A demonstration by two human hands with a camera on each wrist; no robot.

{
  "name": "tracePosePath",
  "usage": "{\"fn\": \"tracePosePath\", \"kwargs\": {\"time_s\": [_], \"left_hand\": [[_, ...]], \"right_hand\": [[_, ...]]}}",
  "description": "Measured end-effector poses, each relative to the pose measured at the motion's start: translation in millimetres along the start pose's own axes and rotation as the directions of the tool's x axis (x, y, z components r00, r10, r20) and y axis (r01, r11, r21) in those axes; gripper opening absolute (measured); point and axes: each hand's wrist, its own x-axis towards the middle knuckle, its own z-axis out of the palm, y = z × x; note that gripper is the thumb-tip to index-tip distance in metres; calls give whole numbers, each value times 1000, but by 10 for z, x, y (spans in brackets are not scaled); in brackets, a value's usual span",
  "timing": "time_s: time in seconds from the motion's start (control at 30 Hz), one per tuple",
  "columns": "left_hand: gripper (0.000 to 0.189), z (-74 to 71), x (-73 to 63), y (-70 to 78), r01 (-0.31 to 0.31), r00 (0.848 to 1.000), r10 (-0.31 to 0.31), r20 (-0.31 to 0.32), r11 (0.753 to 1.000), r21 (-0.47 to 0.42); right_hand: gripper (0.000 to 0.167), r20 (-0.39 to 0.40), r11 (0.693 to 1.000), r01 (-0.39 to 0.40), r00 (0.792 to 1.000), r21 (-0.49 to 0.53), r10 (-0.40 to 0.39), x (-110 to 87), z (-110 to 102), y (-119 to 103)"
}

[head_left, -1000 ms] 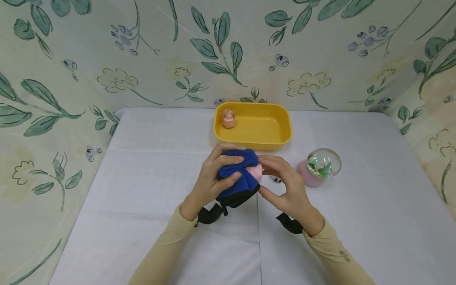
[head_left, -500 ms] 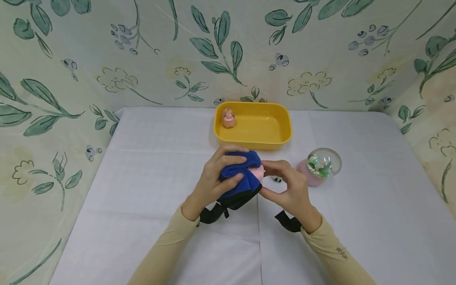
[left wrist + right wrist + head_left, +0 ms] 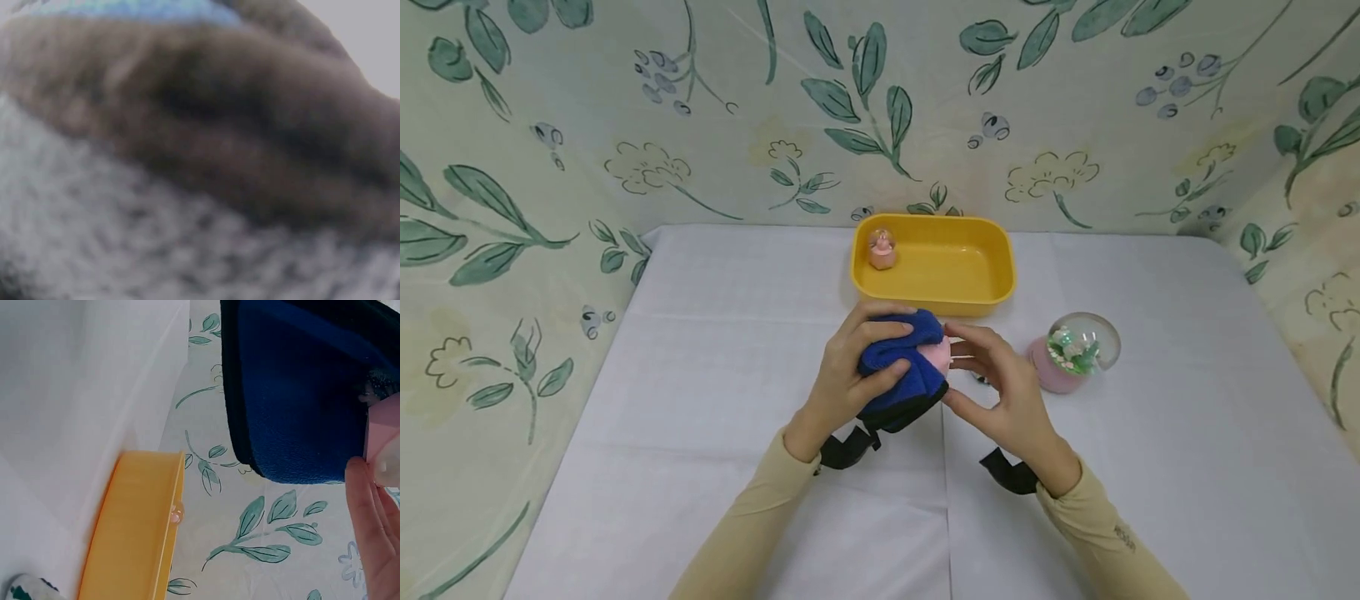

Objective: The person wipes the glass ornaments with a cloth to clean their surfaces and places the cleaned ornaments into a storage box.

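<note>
The left hand (image 3: 861, 358) has its fingers and thumb curled round a folded royal-blue fabric cloth (image 3: 898, 392) with black edging, gripping it firmly. The cloth is wrapped about a pink faceted object (image 3: 936, 357), whose end sticks out on the side facing the right hand (image 3: 1011, 392). That right hand is partly spread, thumb below and fingers above, its tips pinching the exposed end; the right wrist view shows a finger touching the pink faces beside a pale rounded part, with the cloth's corner standing out. The bundle is in front of the person, on the near side of a yellow rectangular plastic tray (image 3: 955, 258). Inside the tray, near its left end, is a small pink ornament with a clear dome (image 3: 882, 252). To the right of the hands, on the white cloth-covered worktop (image 3: 715, 350), rests a larger clear glass globe (image 3: 1071, 354) with a pink base and green and white decoration within. A small dark-and-white item (image 3: 981, 378) lies mostly hidden behind the right hand. A leaf-and-flower patterned fabric backdrop (image 3: 940, 117) surrounds the worktop. The left wrist view is too blurred to add detail
</note>
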Motion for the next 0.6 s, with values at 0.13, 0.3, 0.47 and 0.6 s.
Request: {"fn": "tracePosePath", "kwargs": {"time_s": [0.13,0.3,0.47,0.6], "left_hand": [[33,-1,2,-4,2,1000,-3,-4,1000,-23],[34,5,4,11,11,1000,-10,18,999,-53],[35,14,-4,26,29,999,-26,44,998,-60],[35,25,-16,25,30,998,-27,61,998,-53]], "right_hand": [[54,-18,982,159,987,-102,-162,-1,14,60],[52,-37,966,214,975,-148,-221,0,0,105],[54,-49,983,170,984,-73,-173,1,-23,99],[54,-43,997,34,999,72,-31,-5,-34,70]]}}
